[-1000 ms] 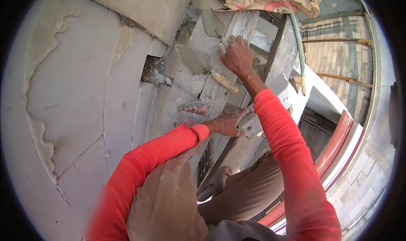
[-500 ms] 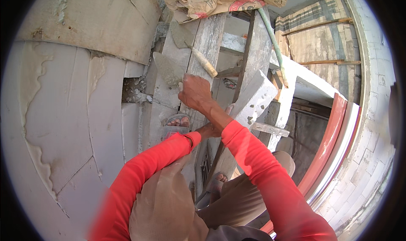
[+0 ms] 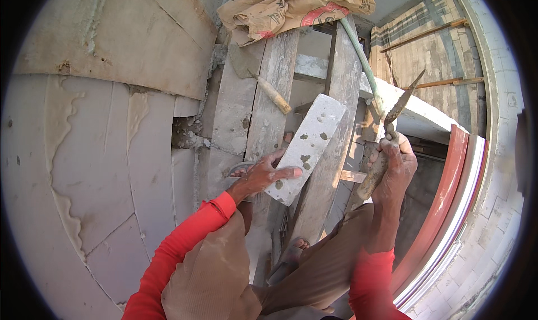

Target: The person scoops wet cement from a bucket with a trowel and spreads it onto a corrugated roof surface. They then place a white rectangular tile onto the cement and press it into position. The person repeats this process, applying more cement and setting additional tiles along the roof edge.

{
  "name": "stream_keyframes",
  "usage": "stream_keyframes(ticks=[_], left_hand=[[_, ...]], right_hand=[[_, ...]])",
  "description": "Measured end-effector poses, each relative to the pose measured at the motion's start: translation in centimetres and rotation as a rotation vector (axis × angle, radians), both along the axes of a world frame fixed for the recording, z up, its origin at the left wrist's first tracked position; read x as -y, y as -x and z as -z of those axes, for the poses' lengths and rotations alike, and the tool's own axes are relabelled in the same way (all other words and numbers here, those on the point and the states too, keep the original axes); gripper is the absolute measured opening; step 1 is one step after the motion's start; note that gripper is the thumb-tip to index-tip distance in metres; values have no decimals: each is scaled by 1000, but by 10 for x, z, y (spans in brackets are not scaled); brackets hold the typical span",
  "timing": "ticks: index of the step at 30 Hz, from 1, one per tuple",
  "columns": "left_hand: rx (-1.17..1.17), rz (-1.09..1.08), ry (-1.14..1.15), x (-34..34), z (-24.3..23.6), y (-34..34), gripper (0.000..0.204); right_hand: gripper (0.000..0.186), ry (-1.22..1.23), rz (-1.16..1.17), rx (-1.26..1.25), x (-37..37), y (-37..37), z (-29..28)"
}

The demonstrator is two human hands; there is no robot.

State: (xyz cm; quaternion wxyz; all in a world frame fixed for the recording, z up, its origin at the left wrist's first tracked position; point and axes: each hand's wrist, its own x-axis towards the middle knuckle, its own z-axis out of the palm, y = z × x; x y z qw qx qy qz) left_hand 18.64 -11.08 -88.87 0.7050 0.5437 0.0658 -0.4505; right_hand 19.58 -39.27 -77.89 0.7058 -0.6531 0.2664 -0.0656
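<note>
My left hand (image 3: 262,175) grips the lower left edge of a white lightweight concrete block (image 3: 317,137), thumb lying on its face. The block is tilted above wooden planks, and dark grey mortar spots dot its face. To the right, my right hand (image 3: 395,166) is closed around the handle of a trowel (image 3: 404,98). Its mortar-crusted blade, seen nearly edge-on, points up and right, apart from the block. A second trowel (image 3: 273,94) with a wooden handle lies on the planks beyond my left hand.
Weathered planks (image 3: 274,67) run beneath my sandalled feet. A crumpled brown paper sack (image 3: 280,14) lies at the far end, beside a greenish pole (image 3: 363,62). On the left stands a grey block wall (image 3: 112,152) with a gap; a red beam (image 3: 443,191) curves along the right.
My right hand has swung from above the planks, across my left arm, out to the right with the trowel. The block has come left and nearer in my left hand.
</note>
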Motion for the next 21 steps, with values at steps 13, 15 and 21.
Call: stream_keyframes(ticks=[13, 15, 21], left_hand=[[-18, -822, -175, -110, 45, 25, 68], [11, -840, -163, -106, 51, 20, 67], [47, -794, -146, -61, 55, 15, 71]], right_hand=[[33, 63, -517, -303, -75, 12, 11], [35, 29, -542, -350, -81, 13, 17], [55, 29, -332, -121, -76, 2, 22]])
